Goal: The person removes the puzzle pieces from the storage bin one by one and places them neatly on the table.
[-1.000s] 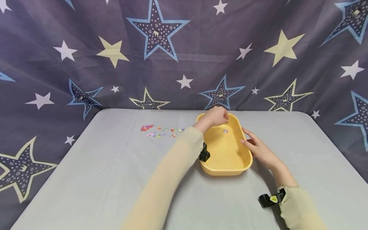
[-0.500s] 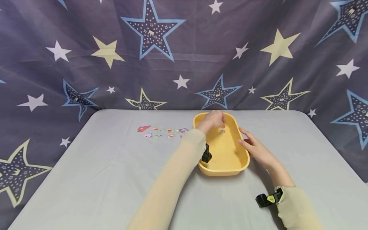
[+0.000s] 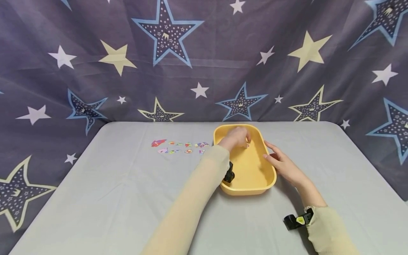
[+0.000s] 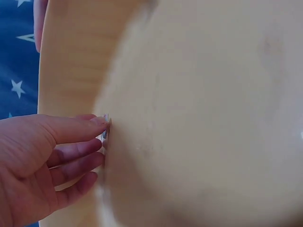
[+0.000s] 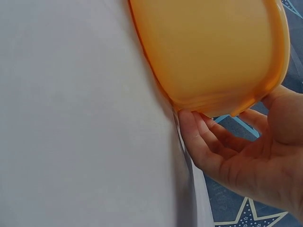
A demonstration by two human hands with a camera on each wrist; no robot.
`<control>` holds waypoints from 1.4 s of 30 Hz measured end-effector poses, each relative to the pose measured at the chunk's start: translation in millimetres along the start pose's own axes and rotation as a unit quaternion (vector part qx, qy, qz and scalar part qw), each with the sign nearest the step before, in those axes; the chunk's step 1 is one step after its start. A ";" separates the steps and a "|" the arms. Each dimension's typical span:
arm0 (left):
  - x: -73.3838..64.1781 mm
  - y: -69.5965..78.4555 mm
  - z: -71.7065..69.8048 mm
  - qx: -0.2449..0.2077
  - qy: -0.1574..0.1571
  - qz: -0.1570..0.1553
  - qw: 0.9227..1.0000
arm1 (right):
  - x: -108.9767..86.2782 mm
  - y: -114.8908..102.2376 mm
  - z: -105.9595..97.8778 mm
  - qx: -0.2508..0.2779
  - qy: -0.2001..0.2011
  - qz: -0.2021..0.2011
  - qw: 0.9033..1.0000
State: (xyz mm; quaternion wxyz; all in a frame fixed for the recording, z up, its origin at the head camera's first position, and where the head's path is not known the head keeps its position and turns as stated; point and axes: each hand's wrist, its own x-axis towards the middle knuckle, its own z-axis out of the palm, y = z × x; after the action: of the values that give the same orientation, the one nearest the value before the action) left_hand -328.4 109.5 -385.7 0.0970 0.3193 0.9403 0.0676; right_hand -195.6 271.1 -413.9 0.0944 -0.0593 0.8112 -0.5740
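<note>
A yellow plastic basin (image 3: 251, 170) stands on the table at centre right. Inside its far part is my left hand (image 3: 236, 137), reaching down to the floor of the basin. In the left wrist view the thumb and index finger pinch a small thin flat piece (image 4: 105, 126), seen nearly edge-on; its picture cannot be made out. My right hand (image 3: 285, 166) holds the basin's right wall, thumb at the rim and fingers along the outside. From the right wrist view, the fingertips (image 5: 185, 116) touch the basin's lower edge.
Left of the basin, several small colourful flat cutouts lie in two rows, among them a red piece (image 3: 158, 142) and a pink piece (image 3: 162, 151). A pale grey cloth covers the table (image 3: 121, 198). A dark star-patterned curtain (image 3: 204, 63) hangs right behind it.
My left hand has come down from above the basin's far end to the small piece inside, which its fingers now cover. The right hand keeps its place on the basin's side.
</note>
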 end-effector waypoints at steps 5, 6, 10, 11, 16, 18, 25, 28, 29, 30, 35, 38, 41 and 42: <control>-1.0 1.8 1.4 0.026 0.000 0.005 1.000 | 0.6 -0.8 1.0 -0.006 0.000 -0.001 1.000; -0.9 2.1 1.6 0.030 0.001 0.005 1.000 | 0.6 -1.0 1.2 -0.006 -0.001 0.000 1.000; -0.7 2.3 2.8 0.030 0.008 0.000 1.000 | 0.8 -1.4 2.0 -0.004 -0.003 0.001 1.000; -0.6 2.2 3.1 0.029 0.009 -0.001 1.000 | 0.7 -1.5 2.2 -0.003 -0.004 0.001 1.000; -0.7 2.2 4.1 0.031 0.007 -0.008 0.999 | 0.2 -1.7 3.5 0.001 -0.007 0.001 1.000; -1.0 2.2 3.4 0.033 0.003 -0.011 0.999 | 0.4 -1.7 4.0 0.002 -0.008 0.000 1.000; -2.6 0.3 -6.0 0.065 -0.008 0.015 0.998 | 0.0 -1.2 2.1 0.001 -0.007 -0.002 1.000; -5.1 -0.1 -12.4 0.050 -0.015 0.017 0.998 | -0.7 -0.5 0.9 0.000 -0.007 -0.002 1.000; -5.9 0.0 -14.7 0.045 -0.016 0.017 0.999 | -0.9 -0.2 0.6 0.001 -0.007 -0.002 1.000; -7.0 0.3 -17.1 0.036 -0.013 0.016 0.999 | -1.0 -0.1 0.4 0.002 -0.007 -0.003 1.000; -12.5 4.4 -30.6 0.023 0.004 0.021 1.000 | -0.9 -0.3 0.4 0.003 -0.009 -0.004 1.000; -17.2 7.5 -40.6 0.016 0.009 0.021 1.000 | -0.6 -0.9 0.6 0.001 -0.012 -0.005 1.000; -22.6 8.9 -50.7 0.008 0.013 0.029 0.999 | -0.7 -1.7 0.2 -0.002 -0.009 -0.006 1.000; -24.2 8.8 -53.7 0.009 0.017 0.033 0.999 | -0.7 -2.0 0.0 -0.003 -0.008 -0.006 1.000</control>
State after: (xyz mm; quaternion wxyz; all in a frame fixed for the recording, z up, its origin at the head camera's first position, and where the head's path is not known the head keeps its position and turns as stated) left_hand -316.5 98.0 -328.5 0.0758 0.3497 0.9313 0.0680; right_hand -194.9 270.5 -412.0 0.0975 -0.0687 0.8118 -0.5717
